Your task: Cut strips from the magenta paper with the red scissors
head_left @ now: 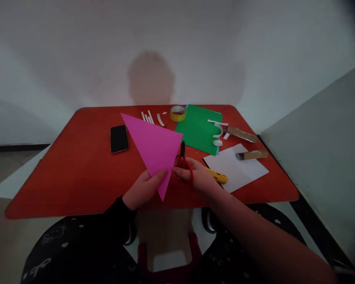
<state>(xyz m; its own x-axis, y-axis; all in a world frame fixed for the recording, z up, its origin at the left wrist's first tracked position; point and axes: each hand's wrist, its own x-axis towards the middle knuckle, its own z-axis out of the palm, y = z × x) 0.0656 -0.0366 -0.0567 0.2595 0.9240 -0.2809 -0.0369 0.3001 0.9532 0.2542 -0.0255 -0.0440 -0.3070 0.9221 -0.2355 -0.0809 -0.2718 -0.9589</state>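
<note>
A bright pink triangle of paper [156, 146] is raised over the near middle of the table. My left hand [144, 187] is closed on its lower corner, thumb on top. Just right of the paper, my right hand [195, 173] is wrapped round a pair of red-handled scissors [182, 152], whose dark blades point away from me beside the paper's right edge. Whether the blades touch the paper I cannot tell. By the right hand lies a yellow cutter [219, 175], partly hidden behind that hand.
On the red table [77, 173] lie a phone [119, 139], yellow tape roll [178, 113], green sheets [195, 130], white strips [148, 117], white paper [235, 169] and two wooden-handled tools, one on the paper [254, 155] and one behind it [241, 134]. A wall [195, 51] stands behind.
</note>
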